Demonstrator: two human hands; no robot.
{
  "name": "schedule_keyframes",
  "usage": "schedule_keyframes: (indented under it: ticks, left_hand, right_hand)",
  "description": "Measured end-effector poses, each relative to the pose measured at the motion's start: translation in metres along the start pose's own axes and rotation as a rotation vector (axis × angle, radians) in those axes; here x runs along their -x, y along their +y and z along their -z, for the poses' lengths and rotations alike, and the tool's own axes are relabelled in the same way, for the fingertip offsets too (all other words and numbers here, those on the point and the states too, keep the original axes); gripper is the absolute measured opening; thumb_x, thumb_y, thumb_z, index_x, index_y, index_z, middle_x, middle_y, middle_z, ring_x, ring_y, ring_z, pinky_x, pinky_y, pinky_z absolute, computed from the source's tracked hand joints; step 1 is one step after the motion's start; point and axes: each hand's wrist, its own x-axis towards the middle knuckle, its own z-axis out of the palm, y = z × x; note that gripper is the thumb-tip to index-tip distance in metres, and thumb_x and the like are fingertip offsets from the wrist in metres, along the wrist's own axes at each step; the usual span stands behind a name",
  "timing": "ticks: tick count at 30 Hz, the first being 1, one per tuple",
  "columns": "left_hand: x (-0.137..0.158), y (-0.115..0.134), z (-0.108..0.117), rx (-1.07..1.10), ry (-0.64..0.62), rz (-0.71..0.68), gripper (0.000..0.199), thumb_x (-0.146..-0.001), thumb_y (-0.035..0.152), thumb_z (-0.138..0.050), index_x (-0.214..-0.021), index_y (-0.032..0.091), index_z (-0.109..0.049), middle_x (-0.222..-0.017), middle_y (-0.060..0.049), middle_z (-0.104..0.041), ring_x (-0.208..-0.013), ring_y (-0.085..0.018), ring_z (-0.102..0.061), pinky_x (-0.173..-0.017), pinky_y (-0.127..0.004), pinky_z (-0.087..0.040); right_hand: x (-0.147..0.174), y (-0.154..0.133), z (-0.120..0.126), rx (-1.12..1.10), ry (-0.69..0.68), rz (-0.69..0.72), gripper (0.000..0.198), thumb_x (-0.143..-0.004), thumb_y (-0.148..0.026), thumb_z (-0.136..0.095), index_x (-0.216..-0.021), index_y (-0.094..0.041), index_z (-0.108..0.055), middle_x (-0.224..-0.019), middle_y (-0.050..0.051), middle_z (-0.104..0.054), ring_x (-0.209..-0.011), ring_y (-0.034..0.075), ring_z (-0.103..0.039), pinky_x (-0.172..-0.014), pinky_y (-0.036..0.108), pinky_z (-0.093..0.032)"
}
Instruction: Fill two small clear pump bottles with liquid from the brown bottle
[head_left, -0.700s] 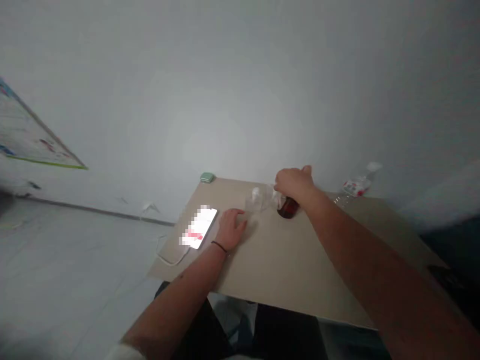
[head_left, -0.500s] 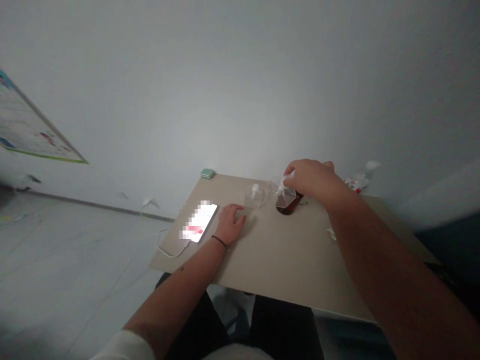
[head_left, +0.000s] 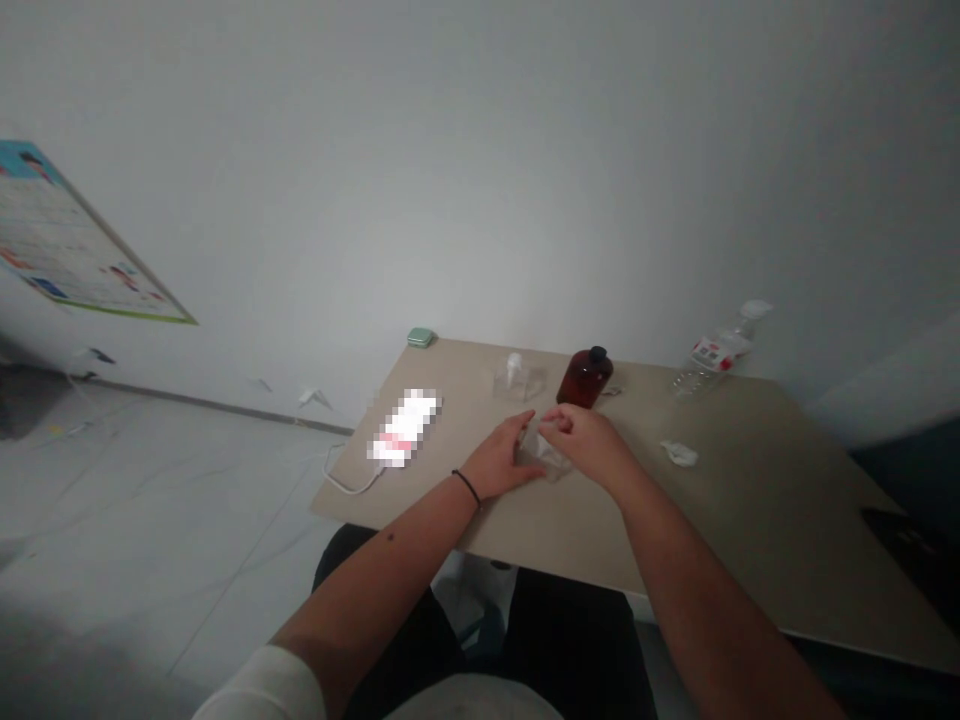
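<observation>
A small clear, angular container (head_left: 556, 461) with a whitish top stands near the middle of the table. My left hand (head_left: 499, 458) curves around its left side, thumb in front and fingers behind. At the container's top, my right hand (head_left: 581, 437) has its fingers pinched together on the whitish part; the exact grip is partly hidden by the fingers. Just behind my hands is a dark brown bottle (head_left: 586, 377) with a black cap. A second clear container (head_left: 514, 380) with a white top sits to the left of that bottle.
A phone (head_left: 405, 428) with a lit screen and a white cable lies on the left. The green case (head_left: 420, 338) is at the far left corner. On the right are a clear plastic bottle (head_left: 712, 358) and a crumpled white tissue (head_left: 679, 454). A wall (head_left: 480, 180) rises behind the table.
My right hand has brought the clear container from in front of the brown bottle toward me and lowered it to the table. My left hand has moved right, from the bare tabletop to the container.
</observation>
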Motion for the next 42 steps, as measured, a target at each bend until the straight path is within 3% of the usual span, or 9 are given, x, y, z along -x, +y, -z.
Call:
schedule_keyframes:
  ticks: [4,7,11,16,22,36,42]
  left_hand:
    - [-0.002,-0.001,0.001,0.003,0.004,-0.043,0.087,-0.072,0.038,-0.086,-0.144,0.020,-0.041,-0.137,-0.016,-0.051,-0.126,-0.031,-0.054,-0.104,-0.052,-0.049]
    - [0.000,-0.003,-0.002,-0.006,0.030,-0.053,0.088,-0.071,0.042,-0.086,-0.142,0.019,-0.039,-0.134,-0.016,-0.049,-0.123,-0.031,-0.054,-0.101,-0.052,-0.051]
    - [0.002,-0.005,-0.007,-0.059,0.085,-0.022,0.097,-0.071,0.044,-0.086,-0.145,0.019,-0.031,-0.135,-0.016,-0.046,-0.118,-0.030,-0.056,-0.099,-0.053,-0.052]
    - [0.002,-0.002,-0.005,-0.155,0.064,-0.091,0.091,-0.074,0.044,-0.083,-0.147,0.024,-0.033,-0.131,-0.012,-0.046,-0.122,-0.030,-0.053,-0.107,-0.053,-0.047]
    - [0.001,0.003,-0.001,-0.187,-0.006,-0.102,0.079,-0.080,0.042,-0.078,-0.148,0.028,-0.041,-0.124,-0.008,-0.043,-0.118,-0.027,-0.054,-0.107,-0.048,-0.047]
    - [0.002,0.004,0.001,-0.192,-0.005,-0.116,0.078,-0.083,0.054,-0.072,-0.149,0.027,-0.040,-0.122,-0.009,-0.045,-0.119,-0.028,-0.053,-0.109,-0.046,-0.047]
    - [0.002,0.004,0.001,-0.202,-0.001,-0.125,0.080,-0.083,0.054,-0.073,-0.150,0.025,-0.040,-0.123,-0.010,-0.044,-0.116,-0.027,-0.054,-0.108,-0.046,-0.047]
  right_hand:
    - [0.004,0.043,-0.018,-0.397,0.154,0.131,0.024,-0.078,-0.040,-0.057,-0.084,-0.027,-0.076,-0.103,0.007,-0.071,-0.104,0.026,-0.064,-0.095,0.042,-0.048]
    - [0.012,0.064,-0.037,-0.612,0.135,0.149,0.030,-0.073,-0.037,-0.063,-0.099,-0.030,-0.075,-0.123,0.005,-0.066,-0.122,0.028,-0.058,-0.104,0.046,-0.045]
    - [0.019,0.060,-0.062,-0.708,0.123,0.129,0.043,-0.072,-0.037,-0.070,-0.113,-0.028,-0.065,-0.116,0.006,-0.066,-0.108,0.026,-0.063,-0.096,0.043,-0.049]
    - [0.013,0.044,-0.076,-0.624,0.282,0.033,0.035,-0.071,-0.044,-0.071,-0.098,-0.024,-0.061,-0.096,0.005,-0.066,-0.088,0.023,-0.062,-0.084,0.040,-0.051]
    - [0.011,0.043,-0.075,-0.629,0.305,0.026,0.034,-0.071,-0.047,-0.070,-0.095,-0.023,-0.062,-0.100,0.007,-0.067,-0.093,0.024,-0.063,-0.086,0.041,-0.052]
    - [0.010,0.050,-0.067,-0.539,0.228,0.182,0.029,-0.080,-0.046,-0.064,-0.100,-0.026,-0.069,-0.112,0.009,-0.064,-0.111,0.027,-0.059,-0.103,0.045,-0.045]
    - [0.011,0.051,-0.075,-0.682,0.255,0.085,0.038,-0.072,-0.047,-0.070,-0.102,-0.025,-0.058,-0.103,0.006,-0.065,-0.093,0.023,-0.062,-0.089,0.041,-0.051]
